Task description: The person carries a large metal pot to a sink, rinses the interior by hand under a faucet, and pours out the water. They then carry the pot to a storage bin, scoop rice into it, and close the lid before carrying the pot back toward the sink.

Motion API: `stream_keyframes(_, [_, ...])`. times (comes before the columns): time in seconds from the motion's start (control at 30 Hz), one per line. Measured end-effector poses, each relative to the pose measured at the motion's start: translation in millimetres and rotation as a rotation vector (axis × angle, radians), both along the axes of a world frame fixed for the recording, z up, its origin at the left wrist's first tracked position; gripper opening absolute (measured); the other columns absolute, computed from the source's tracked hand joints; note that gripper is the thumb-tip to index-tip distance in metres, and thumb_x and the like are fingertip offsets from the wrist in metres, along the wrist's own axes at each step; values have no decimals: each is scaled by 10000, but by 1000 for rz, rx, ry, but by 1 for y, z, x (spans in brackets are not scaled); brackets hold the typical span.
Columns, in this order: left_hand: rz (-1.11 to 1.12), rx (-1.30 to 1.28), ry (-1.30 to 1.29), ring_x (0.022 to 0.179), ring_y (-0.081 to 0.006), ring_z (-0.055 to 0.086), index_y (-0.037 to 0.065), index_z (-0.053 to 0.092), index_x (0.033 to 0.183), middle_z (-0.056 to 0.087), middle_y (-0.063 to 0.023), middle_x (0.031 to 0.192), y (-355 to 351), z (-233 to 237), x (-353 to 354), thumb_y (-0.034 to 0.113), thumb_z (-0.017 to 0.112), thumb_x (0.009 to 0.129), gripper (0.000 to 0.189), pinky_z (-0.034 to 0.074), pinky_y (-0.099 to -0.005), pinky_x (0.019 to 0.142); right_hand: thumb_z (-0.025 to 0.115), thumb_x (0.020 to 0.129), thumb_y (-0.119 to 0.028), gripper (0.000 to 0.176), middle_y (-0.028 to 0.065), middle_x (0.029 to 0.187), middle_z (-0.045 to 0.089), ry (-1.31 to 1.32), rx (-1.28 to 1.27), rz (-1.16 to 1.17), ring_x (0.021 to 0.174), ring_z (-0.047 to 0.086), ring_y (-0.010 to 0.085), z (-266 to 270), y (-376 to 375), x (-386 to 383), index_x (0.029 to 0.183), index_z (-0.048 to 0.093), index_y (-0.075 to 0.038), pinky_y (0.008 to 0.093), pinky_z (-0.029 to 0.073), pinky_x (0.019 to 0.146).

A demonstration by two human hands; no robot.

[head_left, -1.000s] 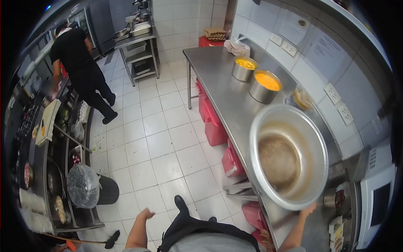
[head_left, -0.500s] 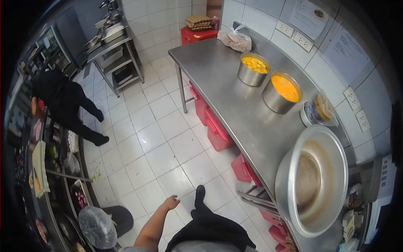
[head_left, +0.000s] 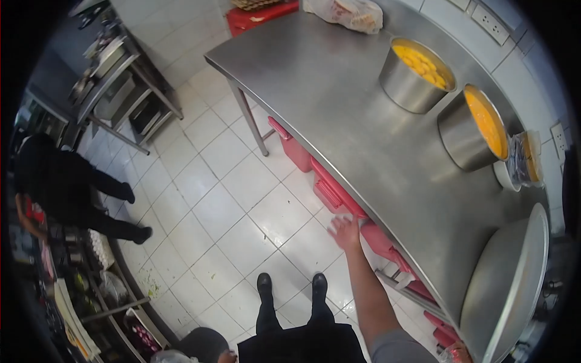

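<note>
My right hand (head_left: 345, 232) reaches forward with its fingers spread, holding nothing. It is beside the front edge of the steel table (head_left: 339, 103), near the red bins (head_left: 330, 187) kept underneath. Only a sliver of my left hand (head_left: 227, 357) shows at the bottom edge, next to a dark bin (head_left: 203, 345); its fingers are hidden. Two steel pots stand on the table: one pot (head_left: 411, 91) holds yellow pieces in liquid, the other pot (head_left: 463, 136) an orange-yellow liquid. A large metal basin (head_left: 502, 284) stands at the table's near right end.
At left, a person in dark clothes (head_left: 54, 181) bends over a counter. A steel rack (head_left: 130, 109) stands at the back left. On the table are a plastic bag (head_left: 354, 15) and a wrapped stack of containers (head_left: 523, 160). Green scraps lie on the tiled floor (head_left: 236, 199).
My view has shifted closer to the table. My right hand has come into view, stretched out. My left hand has dropped to the bottom edge. Both my feet now show.
</note>
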State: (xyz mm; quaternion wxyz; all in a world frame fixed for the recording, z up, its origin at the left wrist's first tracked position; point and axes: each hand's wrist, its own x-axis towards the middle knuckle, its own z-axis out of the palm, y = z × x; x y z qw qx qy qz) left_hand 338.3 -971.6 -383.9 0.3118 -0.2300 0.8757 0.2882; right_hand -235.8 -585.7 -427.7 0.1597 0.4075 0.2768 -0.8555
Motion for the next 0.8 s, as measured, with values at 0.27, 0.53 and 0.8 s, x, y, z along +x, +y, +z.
stream_keyframes(0.27, [481,431,-87,846,-193,611,-29,491,1139,633,-138,953,-88,-4,-161,177,516,849,356,490,-306,721,611,836,-347,314,51,968,576,141,253,-829,804,544,184,-25,-42,-59,1027,501,-124,331,461,713])
stream_keyframes(0.53, [59,435,252,825,-164,613,-3,517,1101,611,-110,951,-94,-52,-355,109,555,864,265,503,-261,673,481,901,-283,269,95,987,607,372,-4,-730,871,604,237,-30,-29,-28,1070,501,-75,362,518,771])
stream_keyframes(0.8, [233,679,269,1061,-217,499,24,285,1338,460,-163,1224,72,-40,-541,333,663,802,725,424,-296,857,464,877,-404,398,0,1118,577,314,0,-583,1041,535,180,-23,-74,78,1170,492,-136,384,375,911])
